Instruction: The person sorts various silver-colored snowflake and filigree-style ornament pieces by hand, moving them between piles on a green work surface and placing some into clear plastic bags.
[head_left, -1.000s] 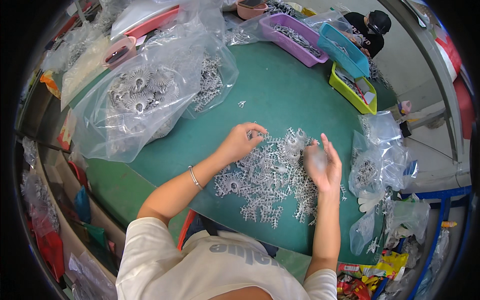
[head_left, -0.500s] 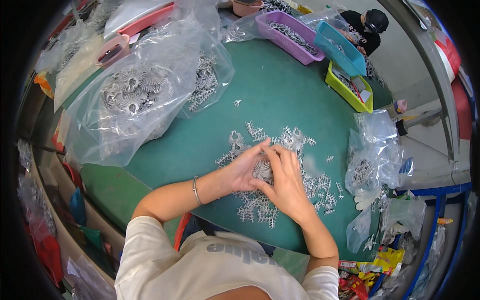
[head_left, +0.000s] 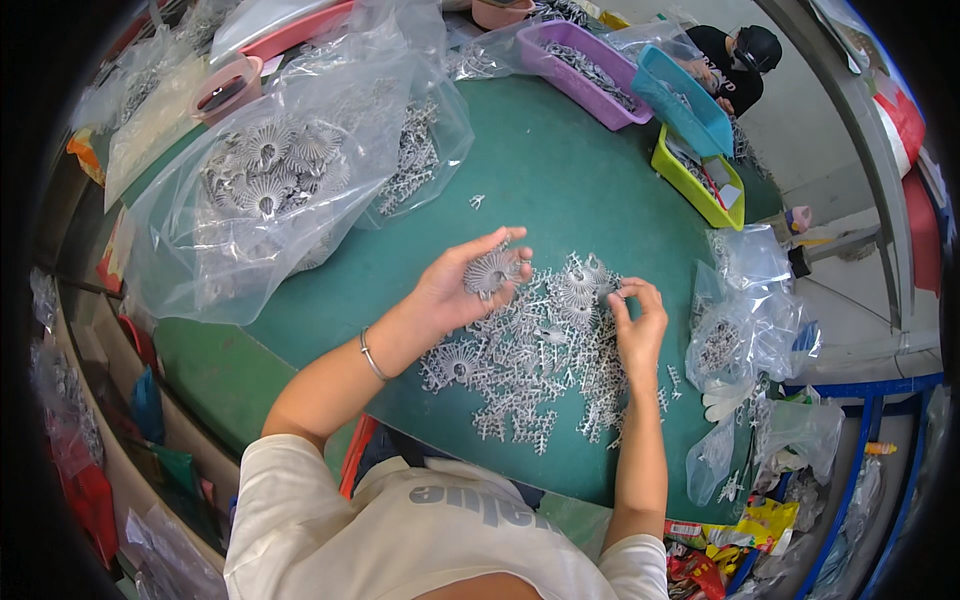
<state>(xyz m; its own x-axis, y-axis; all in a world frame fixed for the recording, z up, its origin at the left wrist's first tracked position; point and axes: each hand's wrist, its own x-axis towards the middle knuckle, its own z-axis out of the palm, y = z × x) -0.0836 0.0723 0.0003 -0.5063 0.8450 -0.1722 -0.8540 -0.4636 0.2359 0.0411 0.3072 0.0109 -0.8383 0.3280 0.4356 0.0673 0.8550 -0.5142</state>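
Note:
My left hand (head_left: 447, 287), turned palm up, holds a round grey piece with ribs fanning out from its middle, like a spiny shell (head_left: 490, 272). Its fingers curl around the far edge of the piece. To the right, my right hand (head_left: 643, 318) pinches a small grey piece (head_left: 608, 291) between thumb and fingers; its exact shape is too small to make out. Between and below the hands spreads a loose pile of grey branched pieces (head_left: 520, 385). More fan-ribbed pieces lie among them, one at the left (head_left: 459, 362) and some at the far side (head_left: 580, 285).
A clear plastic bag (head_left: 225, 270) of fan-ribbed pieces lies at the left on the green table (head_left: 350, 345). Purple (head_left: 535, 55), blue (head_left: 690, 118) and yellow-green (head_left: 735, 212) bins stand far right, near another person (head_left: 728, 60). Clear bags (head_left: 745, 265) line the right edge.
My hands, earlier together around a fan-ribbed piece over the pile, have come apart. The left moved up and left with that piece; the right moved right and now pinches a small grey piece.

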